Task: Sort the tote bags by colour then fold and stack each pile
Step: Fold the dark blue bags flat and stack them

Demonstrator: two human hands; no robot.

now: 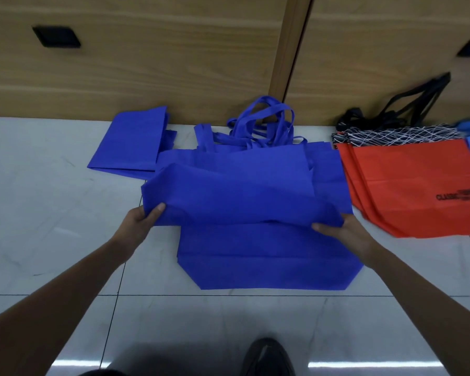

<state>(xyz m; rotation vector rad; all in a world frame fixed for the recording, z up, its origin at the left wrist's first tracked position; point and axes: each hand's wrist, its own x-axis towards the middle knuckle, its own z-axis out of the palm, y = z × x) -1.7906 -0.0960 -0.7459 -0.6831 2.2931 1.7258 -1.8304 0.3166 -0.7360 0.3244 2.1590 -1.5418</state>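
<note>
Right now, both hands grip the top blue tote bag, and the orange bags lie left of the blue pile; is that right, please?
Not quite: the head view shows the orange bags lying right of the blue pile. The left hand and right hand do grip the top blue tote bag.

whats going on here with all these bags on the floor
A person is working on tote bags on the tiled floor. The left hand and right hand each grip the near edge of the top blue bag, raised off the blue pile beneath. A folded blue bag lies to the left, and orange bags are piled on the right.
</note>
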